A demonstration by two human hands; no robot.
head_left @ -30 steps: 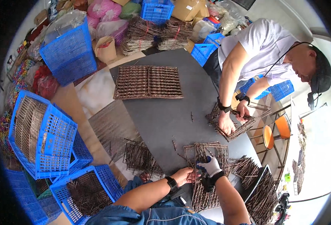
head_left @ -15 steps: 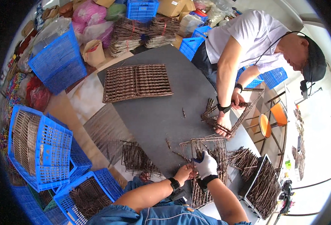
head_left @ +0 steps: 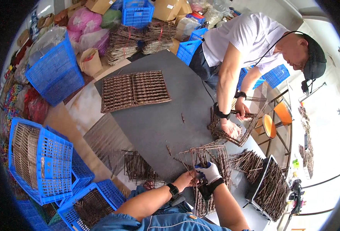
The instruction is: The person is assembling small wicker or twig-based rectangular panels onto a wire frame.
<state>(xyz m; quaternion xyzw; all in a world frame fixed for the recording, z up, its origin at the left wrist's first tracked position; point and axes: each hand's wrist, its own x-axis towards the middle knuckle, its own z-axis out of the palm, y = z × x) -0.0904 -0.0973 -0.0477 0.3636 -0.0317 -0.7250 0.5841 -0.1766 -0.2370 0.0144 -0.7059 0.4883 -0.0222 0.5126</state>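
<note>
In front of me lies a rectangular brown wire frame with twigs across it [head_left: 225, 163]. My left hand [head_left: 185, 180], bare and with a dark watch at the wrist, is closed on the left edge of this frame. Over the middle of the frame, my right hand [head_left: 209, 173] wears a white and blue glove. Its fingers are curled inward, and whatever they pinch is hidden. Short twig pieces [head_left: 169, 150] lie just beyond my left hand. To the right of the frame is a loose pile of cut twigs [head_left: 247, 161].
A white-rimmed bin of twigs [head_left: 272, 192] stands at the right. Across the dark table [head_left: 147, 131], a co-worker [head_left: 239, 50] handles another twig frame [head_left: 245, 134]. A finished-looking twig panel [head_left: 135, 91] lies at the far left. Blue crates [head_left: 54, 173] stand at the left.
My gloved right hand has turned and its fingers have curled down toward the frame. My left hand keeps its hold. The co-worker's frame has tilted and shifted slightly. The whole view has shifted a little.
</note>
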